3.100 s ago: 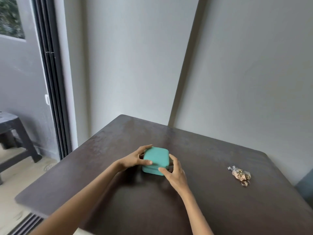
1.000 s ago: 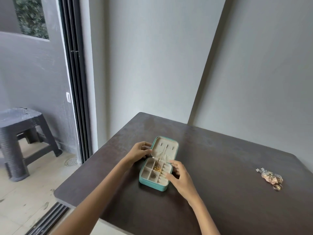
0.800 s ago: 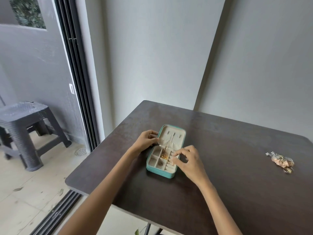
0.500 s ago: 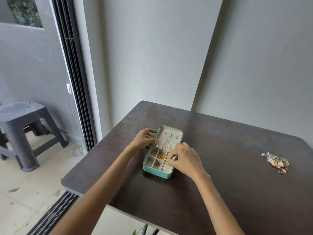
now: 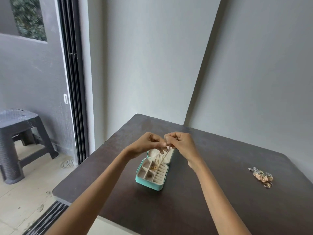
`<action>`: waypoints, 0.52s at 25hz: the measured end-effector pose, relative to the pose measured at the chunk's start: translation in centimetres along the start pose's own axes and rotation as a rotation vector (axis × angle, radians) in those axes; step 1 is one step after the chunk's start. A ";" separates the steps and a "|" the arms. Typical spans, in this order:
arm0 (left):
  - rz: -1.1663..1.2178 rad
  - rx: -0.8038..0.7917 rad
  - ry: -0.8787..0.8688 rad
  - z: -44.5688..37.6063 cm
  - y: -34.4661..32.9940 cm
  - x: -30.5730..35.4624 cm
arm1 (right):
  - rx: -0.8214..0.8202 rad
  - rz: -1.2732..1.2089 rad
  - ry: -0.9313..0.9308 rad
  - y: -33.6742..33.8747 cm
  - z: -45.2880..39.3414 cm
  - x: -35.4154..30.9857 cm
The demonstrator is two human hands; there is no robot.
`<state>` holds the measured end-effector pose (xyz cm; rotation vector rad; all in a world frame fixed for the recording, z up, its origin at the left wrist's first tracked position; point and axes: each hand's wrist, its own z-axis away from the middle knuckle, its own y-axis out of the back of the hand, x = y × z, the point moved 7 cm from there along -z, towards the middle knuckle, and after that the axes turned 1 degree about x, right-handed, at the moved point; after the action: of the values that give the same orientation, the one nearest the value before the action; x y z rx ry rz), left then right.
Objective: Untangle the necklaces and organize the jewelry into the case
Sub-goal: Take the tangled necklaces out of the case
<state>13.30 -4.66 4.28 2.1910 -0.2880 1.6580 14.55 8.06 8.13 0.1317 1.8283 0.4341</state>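
head view. dark brown table [image 5: 220, 192] set in a corner of grey walls.

jewelry case [image 5: 153, 170]: teal outside, cream lining, lies open on the table, near its left-centre. lid laid back flat on the far side, compartment tray on the near side. tray shows square cells on the left and a ridged ring-roll strip on the right.

left hand [image 5: 145, 145] and right hand [image 5: 182, 143]: both raised above the lid of the case, fingertips close together, nearly touching. fingers of each hand are curled and pinch the upper part of thin gold necklaces [image 5: 160, 158]. the chains hang down from the fingers in several strands to a small gold clump in one of the far cells of the tray. how many chains there are, cannot tell.

second lot of jewelry: a small pile [image 5: 261, 176] of silver and pinkish-gold pieces, with a ring at its near end, lies on the right part of the table, well apart from the case and from both hands.

beyond the table's left edge: dark sliding-door frame [image 5: 74, 82], dark plastic stool [image 5: 18, 138] on a pale tiled floor.
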 end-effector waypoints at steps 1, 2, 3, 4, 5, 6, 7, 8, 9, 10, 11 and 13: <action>0.007 0.042 -0.013 0.1 0.2 0.3 | 0.010 -0.031 -0.007 0.1 0.0 -0.1; 0.014 0.088 -0.027 0.1 0.4 0.6 | 0.016 -0.086 -0.023 0.2 0.0 -0.1; 0.025 0.121 -0.042 0.2 0.7 1.0 | 0.018 -0.156 -0.047 0.2 0.1 0.0; 0.037 0.139 -0.054 0.2 0.9 1.3 | 0.015 -0.227 -0.073 0.1 0.3 0.1; 0.054 0.144 -0.060 0.3 1.0 1.7 | 0.008 -0.285 -0.092 0.0 0.4 0.2; 0.076 0.146 -0.061 0.3 1.1 2.1 | -0.002 -0.329 -0.103 -0.2 0.5 0.2; 0.102 0.147 -0.057 0.3 1.0 2.5 | -0.015 -0.369 -0.110 -0.4 0.6 0.3; 0.122 0.149 -0.055 0.3 1.0 2.9 | -0.030 -0.406 -0.113 -0.5 0.7 0.4; 0.136 0.150 -0.057 0.2 1.0 3.3 | -0.043 -0.433 -0.112 -0.7 0.7 0.5; 0.155 0.145 -0.062 0.1 0.9 3.7 | -0.055 -0.436 -0.111 -0.8 0.7 0.6; 0.188 0.135 -0.071 0.0 0.8 3.9 | -0.063 -0.408 -0.113 -0.9 0.7 0.8; 0.312 0.122 -0.085 -0.1 0.7 4.2 | -0.068 -0.282 -0.130 -1.1 0.7 1.6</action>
<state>14.11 -4.99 8.43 2.4102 -0.5933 1.7846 14.85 7.72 6.17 -0.1410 1.6716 0.2807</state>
